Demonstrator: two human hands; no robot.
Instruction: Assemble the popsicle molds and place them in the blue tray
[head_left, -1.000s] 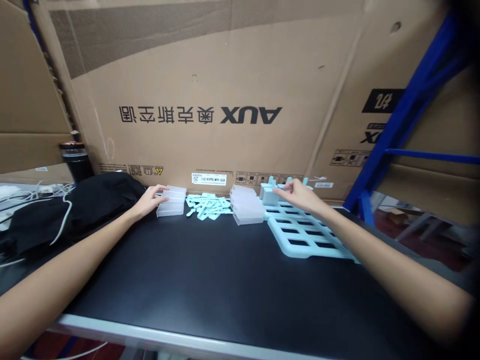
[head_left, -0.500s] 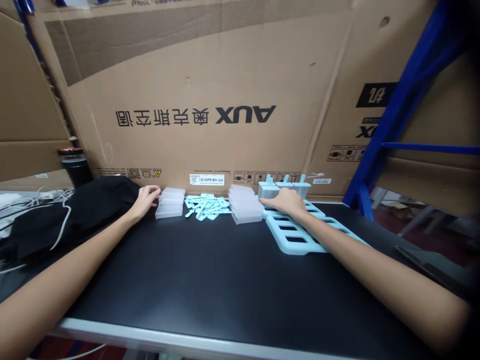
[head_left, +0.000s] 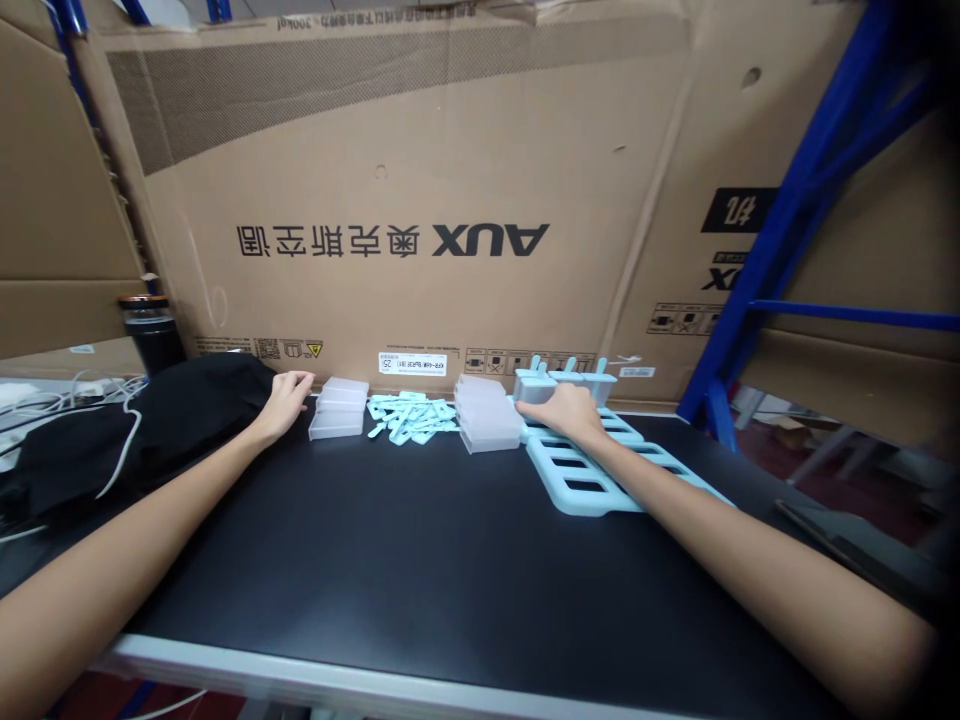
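1. Far left, tangled white cables (head_left: 90,392) run beside a rumpled black cloth bundle (head_left: 199,405), with a dark cylindrical bottle with a copper-coloured lid (head_left: 154,335) upright behind it.

2. The person's left hand (head_left: 283,405) hovers just beyond the cloth, its grip loosely open and holding nothing, fingertips just beside the first containers.

3. Those are a group of translucent, shallow rectangular plastic containers (head_left: 337,412), lying one against another near the far edge of the black-topped bench with a pale metal rim (head_left: 360,560).

4. Next, a loose heap of light-blue flat plastic pieces with narrow tabs (head_left: 411,417) spreads on the bench. Behind rises a brown corrugated cardboard panel (head_left: 382,160), its "AUX" lettering upside down.

5. Right of the heap, a second group of translucent plastic containers (head_left: 489,420) leans together.

6. At least three light-blue-lidded translucent containers with upright tabs (head_left: 534,382) stand in a row at the back.

7. The person's right hand (head_left: 568,412) reaches before that row, thumb pointing left; the fingers are hidden, so whether its grip holds anything cannot be told.

8. Beneath the hand and forearm lies a light-blue plastic frame with rectangular openings (head_left: 553,480), flat on the bench.

9. At far right, a blue metal shelving post (head_left: 780,225) slants upward.
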